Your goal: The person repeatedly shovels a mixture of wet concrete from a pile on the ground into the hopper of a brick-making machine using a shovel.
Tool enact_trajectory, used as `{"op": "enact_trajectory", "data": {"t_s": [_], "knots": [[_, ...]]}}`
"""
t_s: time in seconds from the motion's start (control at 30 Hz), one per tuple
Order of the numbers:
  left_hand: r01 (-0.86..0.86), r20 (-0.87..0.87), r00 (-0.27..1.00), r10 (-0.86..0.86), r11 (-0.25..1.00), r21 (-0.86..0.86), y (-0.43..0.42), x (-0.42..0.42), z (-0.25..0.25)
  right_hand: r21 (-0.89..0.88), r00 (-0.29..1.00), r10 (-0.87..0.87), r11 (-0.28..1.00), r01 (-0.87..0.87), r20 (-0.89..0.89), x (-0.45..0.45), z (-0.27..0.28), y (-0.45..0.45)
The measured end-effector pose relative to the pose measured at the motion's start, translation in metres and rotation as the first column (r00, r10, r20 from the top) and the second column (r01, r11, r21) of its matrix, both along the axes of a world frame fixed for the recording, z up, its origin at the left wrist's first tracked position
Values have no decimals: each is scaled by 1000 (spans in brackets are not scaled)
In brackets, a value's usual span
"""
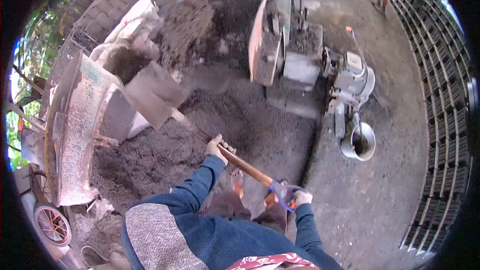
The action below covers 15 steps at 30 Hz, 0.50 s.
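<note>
While both hands engage the shovel (250,169), its long axis runs diagonally across the head view, from the handle at lower right to the blade (152,95) at upper left. The blade points forward and toward the person's left, away from the body. It is positioned over dark loose material (155,157), near the rust-marked metal drum (82,130).

Left hand (219,148): located partway along the wooden shaft (192,127), between the blade and the handle. The fingers are curled around the shaft, with the fingertips showing on its far side; the shaft passes through the closed hand. The blade lies beyond these fingers, well apart from them.

Right hand (303,198): located at the rear end of the tool, on the purple handle (282,192). The fingers are folded around the end of the handle; their individual positions are too small to tell. The shaft extends from this hand toward the left hand.

Adjacent items: a bare foot (237,182) is visible below the shaft. To the right of the shovel stand a motor unit (352,77) and a bucket (370,145). Racks of dark blocks (445,115) line the far right side.
</note>
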<state>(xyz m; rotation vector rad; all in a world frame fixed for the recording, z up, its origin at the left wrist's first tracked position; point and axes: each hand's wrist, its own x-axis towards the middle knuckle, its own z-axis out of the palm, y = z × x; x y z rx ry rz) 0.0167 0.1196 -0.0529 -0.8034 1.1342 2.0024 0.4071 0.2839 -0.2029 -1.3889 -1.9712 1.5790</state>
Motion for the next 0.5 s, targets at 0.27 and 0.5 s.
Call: {"op": "enact_trajectory", "data": {"t_s": [0.27,0.5], "knots": [[161,546,826,-138,987,6,61,165,-225,159,736,-582,809,566,345,124,99,-6],[155,723,601,-341,937,313,173,266,-197,616,602,-741,631,472,298,223,196,31]]}}
